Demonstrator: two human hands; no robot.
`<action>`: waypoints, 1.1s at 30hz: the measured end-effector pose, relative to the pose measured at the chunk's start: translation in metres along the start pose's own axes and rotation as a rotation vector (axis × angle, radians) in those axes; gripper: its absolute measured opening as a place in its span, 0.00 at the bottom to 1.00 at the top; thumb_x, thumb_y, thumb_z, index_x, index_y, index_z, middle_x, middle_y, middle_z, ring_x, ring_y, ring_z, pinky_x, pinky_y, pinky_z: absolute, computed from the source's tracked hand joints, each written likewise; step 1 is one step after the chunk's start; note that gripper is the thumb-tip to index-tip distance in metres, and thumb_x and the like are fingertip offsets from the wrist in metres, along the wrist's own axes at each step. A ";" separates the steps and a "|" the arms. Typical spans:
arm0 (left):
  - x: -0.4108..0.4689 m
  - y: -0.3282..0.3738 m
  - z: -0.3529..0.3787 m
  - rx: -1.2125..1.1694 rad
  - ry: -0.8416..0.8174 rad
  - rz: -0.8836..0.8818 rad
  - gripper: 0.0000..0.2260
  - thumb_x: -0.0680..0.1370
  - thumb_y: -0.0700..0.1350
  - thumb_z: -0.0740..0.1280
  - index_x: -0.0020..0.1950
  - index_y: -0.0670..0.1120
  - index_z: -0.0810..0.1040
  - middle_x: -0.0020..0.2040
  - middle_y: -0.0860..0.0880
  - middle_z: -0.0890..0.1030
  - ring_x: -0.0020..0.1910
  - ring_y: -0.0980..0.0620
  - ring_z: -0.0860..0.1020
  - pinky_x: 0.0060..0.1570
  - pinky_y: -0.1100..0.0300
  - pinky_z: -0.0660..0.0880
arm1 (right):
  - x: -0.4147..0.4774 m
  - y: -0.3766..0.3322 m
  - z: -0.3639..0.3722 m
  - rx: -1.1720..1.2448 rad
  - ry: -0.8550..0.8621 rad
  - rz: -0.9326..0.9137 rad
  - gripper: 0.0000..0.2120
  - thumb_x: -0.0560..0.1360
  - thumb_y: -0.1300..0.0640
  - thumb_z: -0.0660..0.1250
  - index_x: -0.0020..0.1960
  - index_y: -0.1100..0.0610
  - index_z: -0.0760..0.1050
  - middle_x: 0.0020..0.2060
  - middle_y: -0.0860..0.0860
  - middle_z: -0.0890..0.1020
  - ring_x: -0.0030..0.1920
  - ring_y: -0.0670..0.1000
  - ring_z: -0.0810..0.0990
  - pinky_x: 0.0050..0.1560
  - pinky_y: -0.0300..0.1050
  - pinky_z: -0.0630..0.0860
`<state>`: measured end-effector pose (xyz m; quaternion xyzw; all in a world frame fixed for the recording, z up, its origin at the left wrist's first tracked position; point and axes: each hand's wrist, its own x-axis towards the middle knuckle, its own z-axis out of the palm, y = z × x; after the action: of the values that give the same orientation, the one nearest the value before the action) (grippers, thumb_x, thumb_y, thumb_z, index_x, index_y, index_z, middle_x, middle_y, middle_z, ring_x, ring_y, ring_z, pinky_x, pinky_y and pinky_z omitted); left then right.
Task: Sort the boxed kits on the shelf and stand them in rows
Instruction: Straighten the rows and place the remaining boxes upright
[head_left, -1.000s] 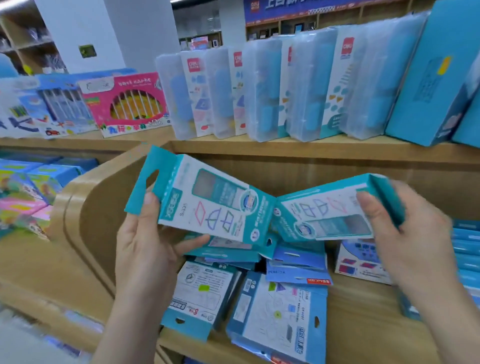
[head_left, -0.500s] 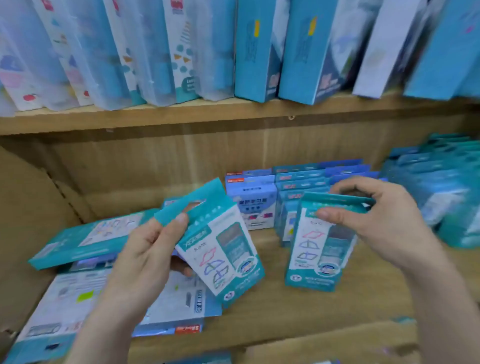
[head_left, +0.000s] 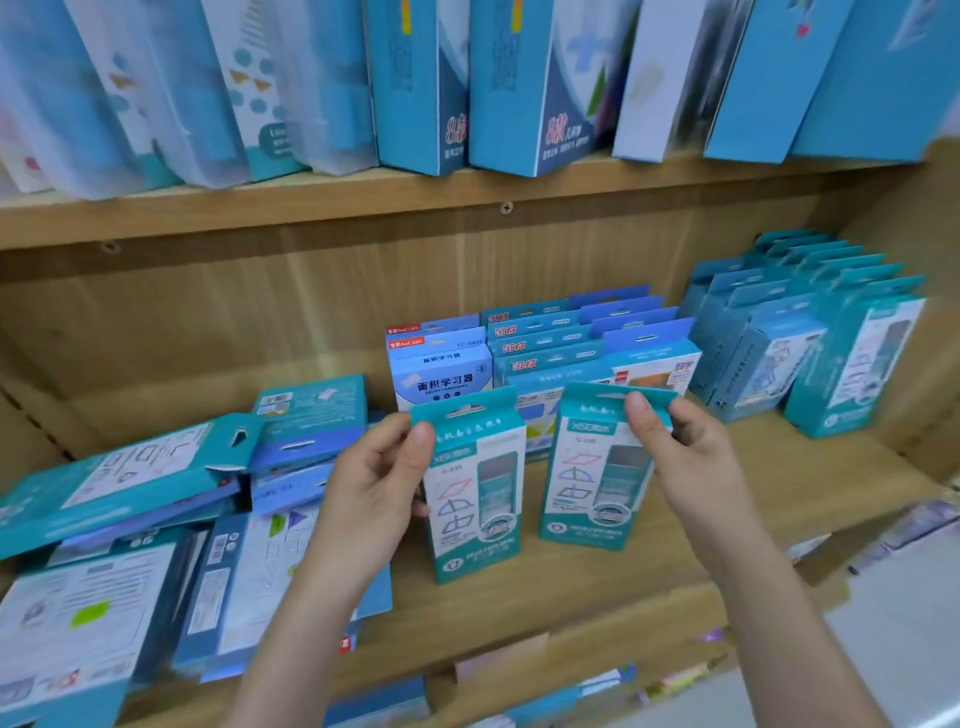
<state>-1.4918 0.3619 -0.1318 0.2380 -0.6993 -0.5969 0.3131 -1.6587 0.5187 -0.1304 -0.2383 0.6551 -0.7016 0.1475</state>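
Note:
Two identical teal boxed kits stand upright side by side on the wooden shelf (head_left: 597, 587). My left hand (head_left: 376, 488) grips the left teal kit (head_left: 475, 514) by its hang tab and left edge. My right hand (head_left: 685, 452) pinches the hang tab of the right teal kit (head_left: 592, 483). Behind them stand rows of blue kits (head_left: 550, 345) and, further right, rows of teal kits (head_left: 810, 332). A loose pile of kits (head_left: 135, 525) lies flat at the left of the shelf.
An upper shelf board (head_left: 363, 202) carries tall blue and clear-wrapped boxes (head_left: 509, 83) leaning overhead. The shelf's right side wall (head_left: 930, 291) closes in the teal rows. More goods show blurred on a lower level (head_left: 545, 701).
Both hands have brought their teal kits from a tilted hold to upright on the shelf in front of the blue rows. The view has swung right and closer to the lower shelf.

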 end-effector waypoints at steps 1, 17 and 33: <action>-0.002 -0.001 0.000 -0.004 0.002 0.002 0.09 0.73 0.57 0.68 0.49 0.54 0.78 0.43 0.57 0.85 0.41 0.60 0.81 0.34 0.64 0.76 | 0.000 -0.001 0.001 0.004 0.010 0.014 0.11 0.73 0.49 0.64 0.45 0.56 0.78 0.37 0.46 0.86 0.37 0.42 0.83 0.34 0.32 0.75; -0.018 -0.015 0.007 0.022 -0.014 0.076 0.13 0.68 0.46 0.69 0.52 0.53 0.78 0.47 0.56 0.85 0.47 0.56 0.82 0.43 0.65 0.77 | 0.002 -0.013 -0.008 -0.038 -0.126 0.371 0.19 0.74 0.40 0.62 0.51 0.54 0.80 0.45 0.50 0.86 0.45 0.49 0.85 0.36 0.47 0.81; -0.002 0.003 0.164 -0.089 -0.219 0.091 0.15 0.68 0.44 0.68 0.54 0.48 0.76 0.48 0.55 0.84 0.46 0.58 0.82 0.41 0.67 0.77 | 0.050 -0.048 -0.171 -0.008 0.296 0.121 0.12 0.75 0.46 0.66 0.43 0.54 0.79 0.33 0.47 0.85 0.31 0.43 0.82 0.30 0.41 0.75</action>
<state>-1.6082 0.4762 -0.1439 0.1255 -0.7121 -0.6349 0.2720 -1.7861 0.6421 -0.0807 -0.0929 0.6856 -0.7163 0.0907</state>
